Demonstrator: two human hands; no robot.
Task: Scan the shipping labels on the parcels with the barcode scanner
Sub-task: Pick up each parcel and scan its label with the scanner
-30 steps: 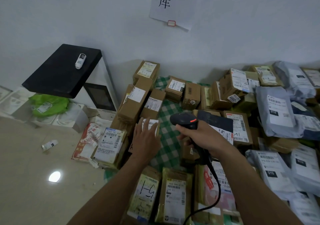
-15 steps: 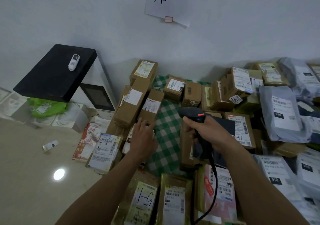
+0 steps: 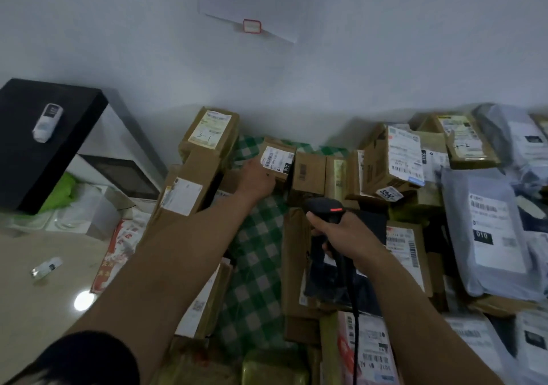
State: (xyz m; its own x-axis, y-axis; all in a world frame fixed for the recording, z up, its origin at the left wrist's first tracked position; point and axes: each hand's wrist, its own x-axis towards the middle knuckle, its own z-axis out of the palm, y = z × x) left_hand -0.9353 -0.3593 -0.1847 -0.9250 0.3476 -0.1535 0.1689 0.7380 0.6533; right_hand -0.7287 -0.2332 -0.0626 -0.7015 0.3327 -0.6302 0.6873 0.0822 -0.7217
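Note:
My right hand (image 3: 347,236) grips the black barcode scanner (image 3: 324,208), whose red-lit head points away from me over the pile. Its cable runs down along my forearm. My left hand (image 3: 256,181) has reached far forward to a small brown box (image 3: 278,159) with a white shipping label near the wall; its fingers lie against the box's left side, and how they hold it is hidden. Many brown cardboard parcels and grey plastic mailers with labels cover a green checked cloth (image 3: 258,254).
A black-topped white machine (image 3: 47,138) stands at the left with a small white device on it. Grey mailers (image 3: 492,230) pile up at the right. Long brown boxes (image 3: 192,183) lie left of my left arm. The white wall with a paper sign (image 3: 246,2) closes the back.
My left hand left the near labelled box and stretched forward to the small box by the wall. My right hand with the scanner stayed roughly over the middle parcels.

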